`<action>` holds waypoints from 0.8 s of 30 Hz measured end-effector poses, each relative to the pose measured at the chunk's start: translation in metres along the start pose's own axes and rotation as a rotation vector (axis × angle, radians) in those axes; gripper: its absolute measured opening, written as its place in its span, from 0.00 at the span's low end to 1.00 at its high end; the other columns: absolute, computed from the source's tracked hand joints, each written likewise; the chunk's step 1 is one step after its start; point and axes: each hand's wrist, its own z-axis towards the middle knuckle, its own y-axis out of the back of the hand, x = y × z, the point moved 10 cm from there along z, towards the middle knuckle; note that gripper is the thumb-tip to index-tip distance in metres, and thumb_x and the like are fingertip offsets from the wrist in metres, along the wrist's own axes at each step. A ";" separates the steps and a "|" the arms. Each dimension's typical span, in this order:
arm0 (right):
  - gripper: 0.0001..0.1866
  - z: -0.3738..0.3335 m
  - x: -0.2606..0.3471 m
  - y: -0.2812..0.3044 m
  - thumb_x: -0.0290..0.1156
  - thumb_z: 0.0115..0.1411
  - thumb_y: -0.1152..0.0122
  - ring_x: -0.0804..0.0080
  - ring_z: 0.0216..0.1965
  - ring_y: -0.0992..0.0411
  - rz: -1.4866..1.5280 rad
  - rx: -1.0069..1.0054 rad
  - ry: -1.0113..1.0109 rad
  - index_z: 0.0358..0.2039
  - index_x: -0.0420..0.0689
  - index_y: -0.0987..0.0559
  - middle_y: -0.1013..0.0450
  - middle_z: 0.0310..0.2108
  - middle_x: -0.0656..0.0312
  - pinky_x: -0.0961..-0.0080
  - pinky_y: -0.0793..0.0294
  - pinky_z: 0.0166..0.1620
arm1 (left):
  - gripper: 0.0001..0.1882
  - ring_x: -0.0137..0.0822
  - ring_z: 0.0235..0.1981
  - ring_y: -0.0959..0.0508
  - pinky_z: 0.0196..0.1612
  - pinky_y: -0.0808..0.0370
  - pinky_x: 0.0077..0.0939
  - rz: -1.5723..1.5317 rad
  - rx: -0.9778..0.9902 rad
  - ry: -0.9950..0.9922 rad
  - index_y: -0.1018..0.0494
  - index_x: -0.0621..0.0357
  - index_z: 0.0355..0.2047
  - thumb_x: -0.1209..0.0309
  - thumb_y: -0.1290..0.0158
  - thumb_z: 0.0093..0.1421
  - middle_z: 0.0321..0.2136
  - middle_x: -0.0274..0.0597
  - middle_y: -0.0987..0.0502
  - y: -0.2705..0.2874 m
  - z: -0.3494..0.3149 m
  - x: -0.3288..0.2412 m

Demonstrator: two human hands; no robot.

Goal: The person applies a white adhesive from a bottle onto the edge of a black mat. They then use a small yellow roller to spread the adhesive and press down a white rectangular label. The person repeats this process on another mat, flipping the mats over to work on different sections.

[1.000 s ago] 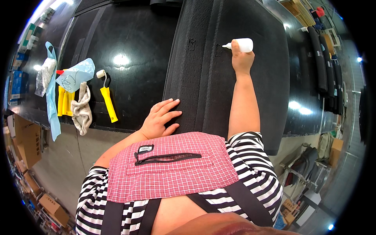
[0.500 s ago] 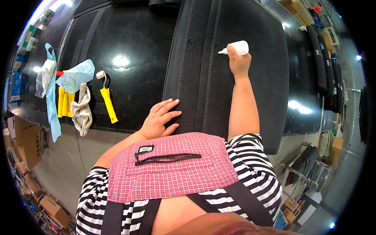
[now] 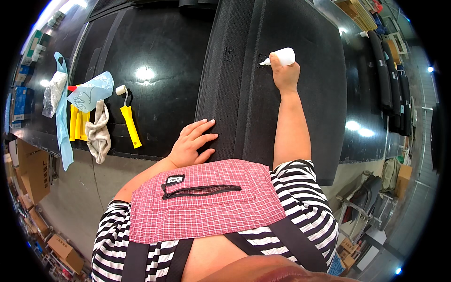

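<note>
A white squeeze bottle (image 3: 285, 56) with a narrow nozzle lies sideways in my right hand (image 3: 285, 75), which is closed round it. Its tip points left, at or just above small dark marks (image 3: 261, 60) on a black textured sheet (image 3: 305, 113); whether it touches I cannot tell. The sheet stretches away from me across the table and has raised lengthwise bands. More marks (image 3: 229, 54) show on the band farther left. My left hand (image 3: 192, 143) rests open, fingers spread, at the sheet's near left edge, holding nothing.
On the black table (image 3: 155, 108) to the left lie a yellow-handled roller (image 3: 130, 124), a crumpled beige glove or cloth (image 3: 97, 134), yellow-handled items (image 3: 79, 123), a pale blue plastic piece (image 3: 92, 91) and a light blue strip (image 3: 62, 122). Dark rolls (image 3: 379, 70) stand at the right. Cardboard boxes (image 3: 35, 171) are beyond the left edge.
My right hand and the bottle have shifted slightly left and a little nearer to me. The left hand has stayed in place.
</note>
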 end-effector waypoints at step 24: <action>0.18 -0.040 -0.017 0.016 0.46 0.67 0.40 0.74 0.26 0.27 1.268 -0.206 -0.498 0.35 0.41 0.23 0.29 0.22 0.63 0.54 0.16 0.47 | 0.22 0.47 0.68 0.34 0.67 0.37 0.45 -0.011 -0.013 0.004 0.21 0.51 0.51 0.65 0.35 0.55 0.66 0.43 0.31 0.001 0.000 -0.003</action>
